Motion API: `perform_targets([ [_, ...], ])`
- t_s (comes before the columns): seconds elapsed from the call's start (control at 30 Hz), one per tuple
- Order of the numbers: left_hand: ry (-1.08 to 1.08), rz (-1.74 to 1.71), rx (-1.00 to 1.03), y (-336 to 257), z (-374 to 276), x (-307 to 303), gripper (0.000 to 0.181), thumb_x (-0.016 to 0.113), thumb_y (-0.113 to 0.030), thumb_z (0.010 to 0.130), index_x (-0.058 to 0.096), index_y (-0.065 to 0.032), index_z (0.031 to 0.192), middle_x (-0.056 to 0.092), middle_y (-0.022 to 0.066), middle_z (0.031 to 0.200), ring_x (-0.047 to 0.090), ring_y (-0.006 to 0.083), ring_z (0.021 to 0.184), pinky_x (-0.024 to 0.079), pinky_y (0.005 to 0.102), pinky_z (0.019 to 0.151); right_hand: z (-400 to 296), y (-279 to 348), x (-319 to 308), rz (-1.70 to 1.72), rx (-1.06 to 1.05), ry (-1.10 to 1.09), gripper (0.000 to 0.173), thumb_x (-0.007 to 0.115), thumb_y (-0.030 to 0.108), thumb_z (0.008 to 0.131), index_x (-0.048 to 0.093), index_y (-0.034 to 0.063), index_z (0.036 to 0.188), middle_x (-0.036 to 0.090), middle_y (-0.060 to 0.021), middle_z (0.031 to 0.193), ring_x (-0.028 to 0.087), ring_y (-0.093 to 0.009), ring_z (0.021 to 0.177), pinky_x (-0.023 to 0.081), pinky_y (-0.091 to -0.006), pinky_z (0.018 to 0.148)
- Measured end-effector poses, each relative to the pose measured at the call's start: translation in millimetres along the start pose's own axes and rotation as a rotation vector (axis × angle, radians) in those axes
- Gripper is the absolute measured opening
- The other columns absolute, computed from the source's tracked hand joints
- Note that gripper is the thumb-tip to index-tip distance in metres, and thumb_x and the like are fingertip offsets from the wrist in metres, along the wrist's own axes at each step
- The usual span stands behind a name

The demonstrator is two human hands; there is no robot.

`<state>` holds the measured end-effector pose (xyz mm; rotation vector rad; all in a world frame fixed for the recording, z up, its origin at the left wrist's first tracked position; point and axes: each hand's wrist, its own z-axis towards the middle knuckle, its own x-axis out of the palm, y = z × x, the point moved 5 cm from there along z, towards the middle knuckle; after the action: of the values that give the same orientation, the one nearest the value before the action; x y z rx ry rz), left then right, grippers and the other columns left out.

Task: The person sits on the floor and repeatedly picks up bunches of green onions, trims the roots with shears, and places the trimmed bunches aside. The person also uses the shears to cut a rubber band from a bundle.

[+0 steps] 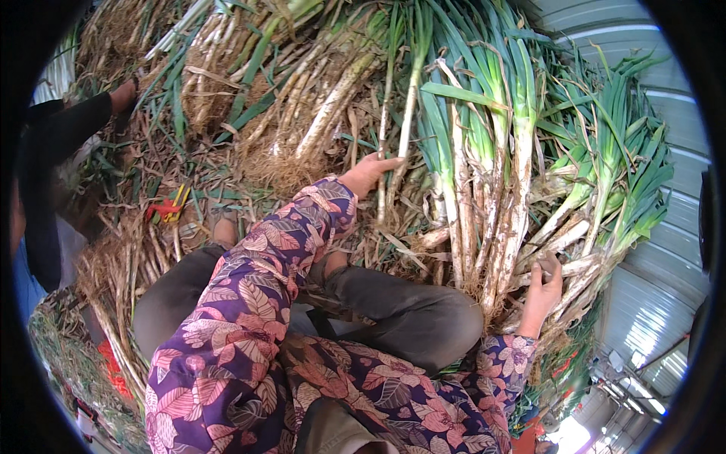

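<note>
My left hand (371,173) reaches forward and grips two thin Welsh onion stalks (404,133) at their pale lower shafts, their green tops pointing away from me. Beside it, to the right, a bundle of thicker, soil-stained Welsh onions (519,170) lies with its roots near my right knee. My right hand (541,292) is beyond that bundle, thumb and finger apart. Its fingertips are at a pale stalk (575,264) in the right-hand pile, and I see nothing held between them. Some of its fingers are hidden.
Rooty onion bundles (334,108) lie ahead, with more stalks (125,272) by my left knee. Dry leaves (227,162) litter the ground. A red and yellow object (170,207) lies left. Another person's dark-clothed limb (68,136) is at far left. Corrugated metal sheeting (652,295) rises right.
</note>
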<state>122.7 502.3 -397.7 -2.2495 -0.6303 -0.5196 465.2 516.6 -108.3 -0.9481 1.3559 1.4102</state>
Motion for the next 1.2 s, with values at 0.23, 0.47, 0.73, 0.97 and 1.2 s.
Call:
perform_targets([
  [0.23,-0.026,0.455,0.360,-75.4,-106.6,8.6,0.057,0.057,-0.038,0.094,0.046,0.0059,0.129,0.056,0.0138,0.120,0.050,0.0211,0.110,0.038,0.0337,0.097,-3.2,42.2,3.3,0.131,0.068,0.149,0.040,0.059,0.016,0.089,0.054,0.0022,0.127,0.059,-0.0159,0.124,0.059,-0.025,0.110,0.046,-0.0387,0.096],
  [0.47,-0.098,0.864,0.145,-120.2,-241.8,26.1,0.059,0.056,-0.041,0.093,0.049,0.0102,0.123,0.060,0.0201,0.113,0.054,0.0238,0.103,0.044,0.0361,0.091,-71.1,227.8,54.6,0.285,-0.509,0.314,0.062,0.067,0.011,0.082,0.041,0.0016,0.137,0.044,-0.0176,0.138,0.049,-0.030,0.122,0.039,-0.0413,0.106],
  [0.73,0.101,0.817,0.156,-111.4,-422.4,28.3,0.041,0.056,-0.033,0.094,0.055,0.0013,0.117,0.059,0.0063,0.087,0.055,0.0117,0.070,0.047,0.0246,0.059,-161.7,357.2,58.2,0.493,-1.259,0.280,0.034,0.072,0.018,0.078,0.057,0.0065,0.106,0.064,-0.0128,0.100,0.060,-0.028,0.101,0.043,-0.0433,0.093],
  [0.97,-0.495,0.455,0.909,-119.1,-543.6,-63.4,0.049,0.051,-0.028,0.097,0.042,-0.0007,0.137,0.057,0.0117,0.122,0.056,0.0163,0.108,0.046,0.0310,0.090,-233.9,458.2,-24.0,1.100,-1.168,0.478,0.016,0.065,0.011,0.082,0.058,0.0060,0.096,0.063,-0.0138,0.074,0.064,-0.029,0.066,0.050,-0.0372,0.059],
  [1.2,-0.123,0.278,1.145,-136.6,-541.5,-92.5,0.068,0.067,-0.016,0.087,0.030,-0.0036,0.144,0.044,0.0104,0.132,0.045,0.0180,0.116,0.039,0.0350,0.095,-331.5,536.8,-171.7,1.711,-1.356,0.444,0.027,0.078,0.021,0.070,0.069,0.0000,0.084,0.067,-0.0183,0.077,0.068,-0.029,0.075,0.054,-0.0338,0.071],
])
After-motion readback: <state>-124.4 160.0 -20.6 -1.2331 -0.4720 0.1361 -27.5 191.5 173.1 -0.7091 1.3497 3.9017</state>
